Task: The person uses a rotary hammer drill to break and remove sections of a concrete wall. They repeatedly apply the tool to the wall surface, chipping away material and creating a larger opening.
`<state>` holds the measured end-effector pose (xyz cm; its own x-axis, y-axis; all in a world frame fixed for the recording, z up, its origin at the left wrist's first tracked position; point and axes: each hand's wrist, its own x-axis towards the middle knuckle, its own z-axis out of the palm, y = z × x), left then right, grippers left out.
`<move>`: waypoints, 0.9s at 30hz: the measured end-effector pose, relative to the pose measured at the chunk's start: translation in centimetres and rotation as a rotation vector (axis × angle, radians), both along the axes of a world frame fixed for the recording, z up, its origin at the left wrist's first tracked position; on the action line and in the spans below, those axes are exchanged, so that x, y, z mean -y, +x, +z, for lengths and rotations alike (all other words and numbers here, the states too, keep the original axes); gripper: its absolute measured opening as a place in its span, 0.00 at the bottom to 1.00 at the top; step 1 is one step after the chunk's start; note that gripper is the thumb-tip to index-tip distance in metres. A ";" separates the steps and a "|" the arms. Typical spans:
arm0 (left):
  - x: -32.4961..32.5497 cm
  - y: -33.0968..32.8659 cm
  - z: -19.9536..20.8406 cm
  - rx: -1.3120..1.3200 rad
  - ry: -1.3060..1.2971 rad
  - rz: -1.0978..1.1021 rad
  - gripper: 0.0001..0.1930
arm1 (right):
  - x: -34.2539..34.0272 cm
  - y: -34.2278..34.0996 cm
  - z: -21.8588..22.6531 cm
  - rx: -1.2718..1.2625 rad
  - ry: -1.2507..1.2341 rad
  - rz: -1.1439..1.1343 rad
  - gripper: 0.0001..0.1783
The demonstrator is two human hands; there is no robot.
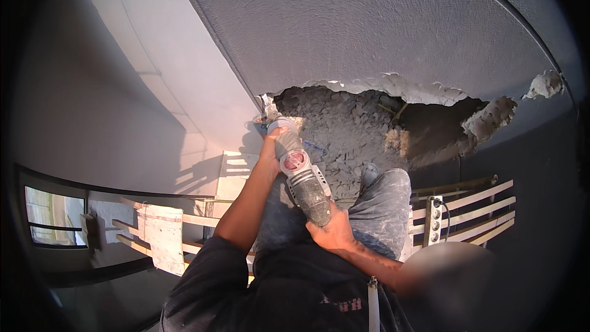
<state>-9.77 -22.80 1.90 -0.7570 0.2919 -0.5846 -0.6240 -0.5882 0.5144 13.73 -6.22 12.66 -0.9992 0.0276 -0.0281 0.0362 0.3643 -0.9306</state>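
Observation:
A dusty grey rotary hammer with a round red patch on its body slants from my lap toward the wall's left corner. My left hand wraps around its front end. At the rear grip, my right hand is closed around the tool. The front of the hammer is close to the broken corner edge, but I cannot see its tip clearly. Just beyond lies a ragged hole in the grey wall, with grey rubble heaped in it and below it.
Jagged plaster sticks out at the hole's right side. Wooden slats stretch behind my legs on both sides. A white power strip with a black cable rests on the right slats; a pale dusty board lies on the left ones.

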 end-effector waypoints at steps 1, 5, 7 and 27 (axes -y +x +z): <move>0.4 -0.1 -0.3 -0.030 -0.057 0.031 0.22 | 0.3 -0.3 0.0 -0.026 0.023 0.009 0.29; 1.9 -0.7 -1.0 -0.110 0.050 0.067 0.24 | 1.8 -1.3 0.1 -0.032 0.169 0.080 0.31; 3.1 -1.6 -2.3 -0.102 0.210 0.032 0.25 | 3.0 -2.3 0.8 -0.003 0.246 0.132 0.29; 8.4 -4.7 -3.9 -0.171 0.537 -0.014 0.41 | 11.3 -7.7 1.5 -0.176 0.401 0.194 0.11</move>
<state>-14.50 -31.22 -1.96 -0.8219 0.5254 -0.2203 -0.5677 -0.7876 0.2397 6.05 -17.52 14.19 -0.9755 -0.1862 0.1170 -0.2139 0.6800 -0.7013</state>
